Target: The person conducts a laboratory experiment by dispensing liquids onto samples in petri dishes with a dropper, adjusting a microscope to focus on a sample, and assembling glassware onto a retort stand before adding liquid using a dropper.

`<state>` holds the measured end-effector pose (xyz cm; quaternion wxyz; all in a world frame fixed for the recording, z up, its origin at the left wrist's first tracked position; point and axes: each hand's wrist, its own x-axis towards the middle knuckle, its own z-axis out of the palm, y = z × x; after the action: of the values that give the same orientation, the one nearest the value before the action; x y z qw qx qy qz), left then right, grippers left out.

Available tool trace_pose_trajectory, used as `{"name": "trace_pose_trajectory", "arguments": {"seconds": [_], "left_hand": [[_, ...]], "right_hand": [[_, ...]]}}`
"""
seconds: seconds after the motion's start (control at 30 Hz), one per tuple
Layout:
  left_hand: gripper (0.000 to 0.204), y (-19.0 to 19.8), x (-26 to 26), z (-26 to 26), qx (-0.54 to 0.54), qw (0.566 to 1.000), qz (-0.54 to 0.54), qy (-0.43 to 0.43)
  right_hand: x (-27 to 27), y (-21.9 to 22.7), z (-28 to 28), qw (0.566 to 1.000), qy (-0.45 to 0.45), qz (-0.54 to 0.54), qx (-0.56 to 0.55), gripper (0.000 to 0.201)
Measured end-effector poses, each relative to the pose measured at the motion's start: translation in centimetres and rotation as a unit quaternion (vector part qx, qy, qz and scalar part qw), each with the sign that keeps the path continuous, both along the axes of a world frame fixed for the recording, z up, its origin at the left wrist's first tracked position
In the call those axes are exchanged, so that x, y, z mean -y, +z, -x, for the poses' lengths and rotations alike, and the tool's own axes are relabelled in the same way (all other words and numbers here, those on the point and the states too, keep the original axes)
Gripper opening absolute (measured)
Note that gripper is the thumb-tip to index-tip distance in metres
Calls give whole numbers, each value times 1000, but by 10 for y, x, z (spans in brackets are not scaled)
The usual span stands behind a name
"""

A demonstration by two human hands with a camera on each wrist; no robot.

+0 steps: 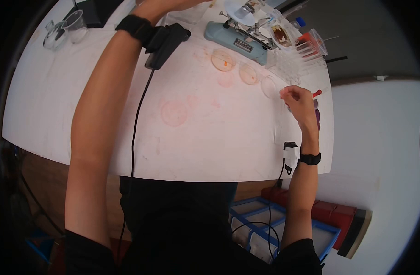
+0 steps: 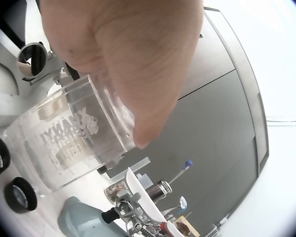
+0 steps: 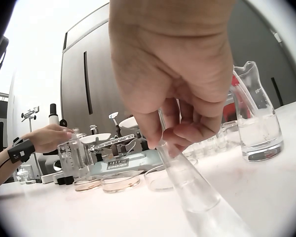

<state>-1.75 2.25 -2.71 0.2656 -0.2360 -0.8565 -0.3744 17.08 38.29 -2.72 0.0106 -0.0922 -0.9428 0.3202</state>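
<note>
My right hand pinches the top of a clear glass tube at the table's right side, thumb and curled fingers right at its upper end. Clear liquid stands in the tube's lower part. A thin clear strip shows between the fingers. My left hand is at the far edge, gripping the top of a clear plastic box with white printing, thumb against its rim, other fingers hidden. Three shallow glass dishes lie nearby; one dish and a second hold small orange bits, while the third looks colourless.
A blue-grey beam balance stands behind the dishes, beside a clear tube rack. Right of the tube is a beaker with clear liquid. Plastic cups stand at the far left. A cable from my left wrist crosses the table.
</note>
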Motion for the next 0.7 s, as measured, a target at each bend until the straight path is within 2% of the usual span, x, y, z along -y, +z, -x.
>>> {"name": "trace_pose_trajectory", "arguments": {"seconds": [0.37,0.7], "left_hand": [[64,-3,0,4,-9,1000,2,6],[62,4,0,-2,9,1000,4,0]], "right_hand": [[-2,-13,1,997,15,-74,-14,18],[-1,-21,1,996,33,-80,-35,17]]}}
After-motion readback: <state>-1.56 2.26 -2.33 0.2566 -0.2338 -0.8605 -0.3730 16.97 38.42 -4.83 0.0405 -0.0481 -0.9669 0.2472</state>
